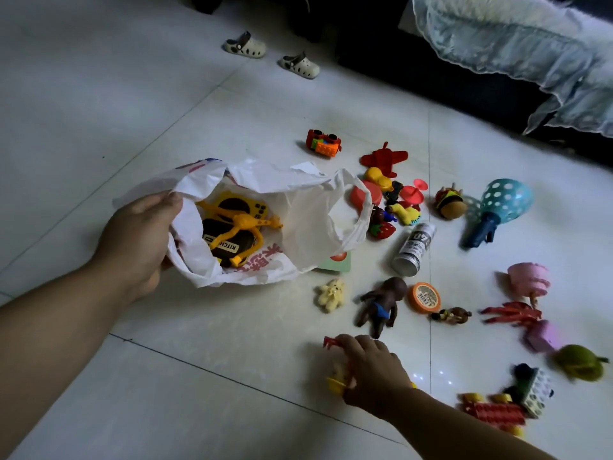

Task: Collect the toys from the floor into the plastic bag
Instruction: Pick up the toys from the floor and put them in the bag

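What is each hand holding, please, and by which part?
The left hand grips the plastic bag by the left rim of its mouth. The right hand curls over a red and yellow toy; its hold is hidden.

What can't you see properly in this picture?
All in the head view:
- Red-and-yellow toy: the right hand gripping it covers most of it.
- Green card: mostly under the white plastic bag.
- Round green toy: blurred, so its kind is unclear.
- Yellow-and-black toy in the bag: its label is partly hidden by an orange plastic figure.
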